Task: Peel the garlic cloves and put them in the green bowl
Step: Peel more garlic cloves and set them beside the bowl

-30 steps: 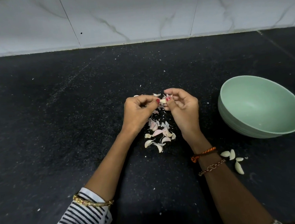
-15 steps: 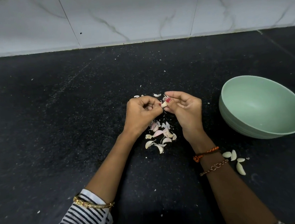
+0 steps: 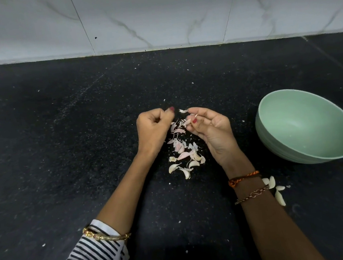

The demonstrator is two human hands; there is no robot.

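On the black counter my left hand (image 3: 154,129) is curled tight, and a pale tip of a garlic clove (image 3: 172,123) shows at its fingertips. A short gap to its right, my right hand (image 3: 210,130) pinches a small scrap of garlic skin (image 3: 195,115) between thumb and forefinger. Below and between the hands lies a pile of pinkish skins and unpeeled cloves (image 3: 186,156). The green bowl (image 3: 310,117) stands to the right of my right hand with nothing in it. Several peeled cloves (image 3: 280,198) lie beside my right wrist, in front of the bowl.
A white marble-tiled wall (image 3: 156,17) bounds the counter at the back. Tiny skin flecks dot the counter (image 3: 63,139). A loose skin piece (image 3: 182,110) lies just beyond the hands.
My hands have come apart: the left drew left with its fingers curled, and the right turned palm-up, carrying off a scrap of skin.
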